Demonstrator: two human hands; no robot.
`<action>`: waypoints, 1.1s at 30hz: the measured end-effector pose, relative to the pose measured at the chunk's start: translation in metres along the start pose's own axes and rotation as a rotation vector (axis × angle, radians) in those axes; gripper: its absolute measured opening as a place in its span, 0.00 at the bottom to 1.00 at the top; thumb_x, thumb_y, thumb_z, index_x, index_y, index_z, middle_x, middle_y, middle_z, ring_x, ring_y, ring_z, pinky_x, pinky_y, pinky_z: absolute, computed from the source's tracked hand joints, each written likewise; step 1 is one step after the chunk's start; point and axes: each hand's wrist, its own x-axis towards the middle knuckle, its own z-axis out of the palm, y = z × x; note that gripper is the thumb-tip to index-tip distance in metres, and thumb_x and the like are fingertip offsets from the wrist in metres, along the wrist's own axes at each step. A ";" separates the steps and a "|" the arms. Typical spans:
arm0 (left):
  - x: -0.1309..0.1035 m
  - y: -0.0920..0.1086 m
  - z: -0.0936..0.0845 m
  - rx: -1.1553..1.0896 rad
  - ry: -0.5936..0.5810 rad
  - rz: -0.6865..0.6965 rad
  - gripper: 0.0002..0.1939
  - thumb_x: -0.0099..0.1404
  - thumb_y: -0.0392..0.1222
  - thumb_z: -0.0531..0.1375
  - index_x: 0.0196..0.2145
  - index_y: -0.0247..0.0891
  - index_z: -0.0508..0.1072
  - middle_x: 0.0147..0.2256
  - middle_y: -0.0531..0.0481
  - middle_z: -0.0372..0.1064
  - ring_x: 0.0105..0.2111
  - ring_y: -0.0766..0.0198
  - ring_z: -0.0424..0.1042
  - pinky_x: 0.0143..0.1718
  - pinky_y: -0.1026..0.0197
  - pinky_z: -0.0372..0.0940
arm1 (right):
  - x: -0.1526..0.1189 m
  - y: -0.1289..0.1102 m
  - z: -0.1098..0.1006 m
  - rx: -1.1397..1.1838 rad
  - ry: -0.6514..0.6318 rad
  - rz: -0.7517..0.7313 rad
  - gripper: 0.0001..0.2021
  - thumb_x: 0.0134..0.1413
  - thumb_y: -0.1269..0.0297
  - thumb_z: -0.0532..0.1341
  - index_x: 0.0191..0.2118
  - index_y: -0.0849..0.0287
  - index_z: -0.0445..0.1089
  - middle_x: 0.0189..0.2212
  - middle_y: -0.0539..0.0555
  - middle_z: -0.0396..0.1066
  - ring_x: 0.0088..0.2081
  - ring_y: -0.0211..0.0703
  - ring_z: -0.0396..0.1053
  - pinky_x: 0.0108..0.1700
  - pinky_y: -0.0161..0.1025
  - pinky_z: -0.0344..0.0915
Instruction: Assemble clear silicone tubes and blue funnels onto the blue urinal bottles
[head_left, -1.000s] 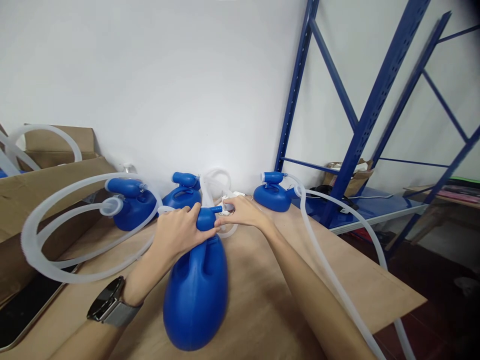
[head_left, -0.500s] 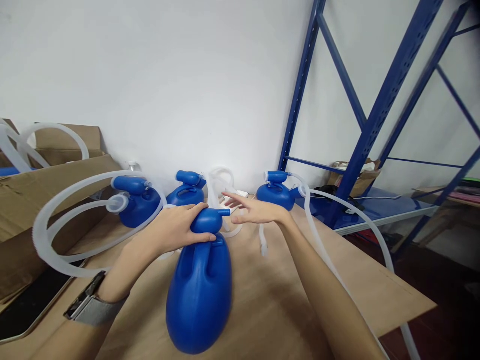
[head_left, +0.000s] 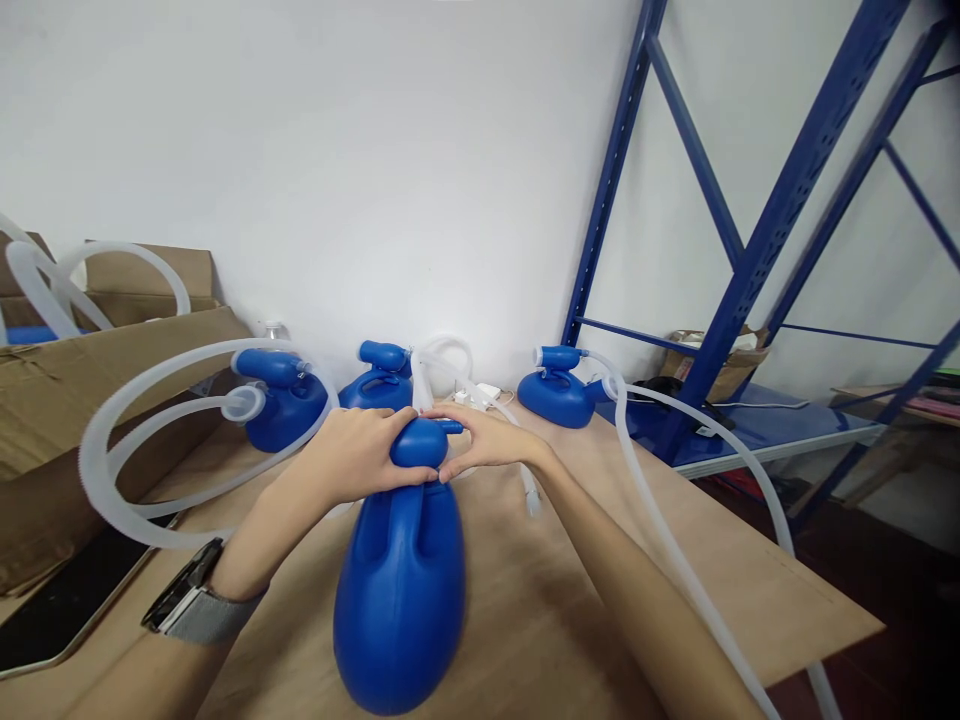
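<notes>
A blue plastic urinal bottle (head_left: 401, 610) with a moulded handle stands on the table before me. At its top sits a rounded blue head piece (head_left: 418, 443) with a narrow spout pointing right. My left hand (head_left: 371, 450) is wrapped around this head piece from the left, thumb below and fingers above. From the right, my right hand (head_left: 484, 440) closes around the spout side, its thumb and fingers at the piece. The joint between head piece and bottle is partly hidden by my hands.
Similar blue bottles with clear hoses stand behind: a left bottle (head_left: 281, 415), a middle bottle (head_left: 375, 385) and a right bottle (head_left: 555, 395). A cardboard box (head_left: 112, 360) and a phone (head_left: 71, 600) lie left. A blue metal rack (head_left: 720, 330) rises at right.
My right hand has moved left and down, from open fingers beside the spout to closing around it. My left hand keeps its hold on the head piece. The view has shifted slightly.
</notes>
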 end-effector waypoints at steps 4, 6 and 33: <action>-0.001 -0.003 0.002 -0.047 -0.002 0.009 0.35 0.62 0.74 0.54 0.50 0.42 0.72 0.43 0.43 0.79 0.40 0.42 0.79 0.33 0.54 0.65 | 0.006 0.020 0.013 0.186 0.029 -0.022 0.42 0.40 0.49 0.77 0.63 0.49 0.68 0.64 0.56 0.63 0.66 0.54 0.60 0.69 0.51 0.57; -0.002 -0.005 0.003 -0.076 -0.022 0.011 0.35 0.62 0.74 0.54 0.50 0.42 0.71 0.44 0.43 0.78 0.39 0.42 0.79 0.33 0.54 0.65 | 0.008 0.026 0.018 0.223 0.053 -0.041 0.42 0.40 0.47 0.77 0.63 0.49 0.68 0.64 0.56 0.62 0.66 0.53 0.60 0.69 0.51 0.55; -0.012 -0.048 -0.019 -0.129 -0.180 -0.109 0.43 0.51 0.75 0.60 0.56 0.46 0.74 0.40 0.42 0.79 0.39 0.41 0.78 0.34 0.51 0.68 | 0.007 0.006 0.032 0.001 -0.118 0.034 0.67 0.34 0.48 0.79 0.74 0.41 0.37 0.72 0.60 0.36 0.72 0.63 0.45 0.69 0.58 0.51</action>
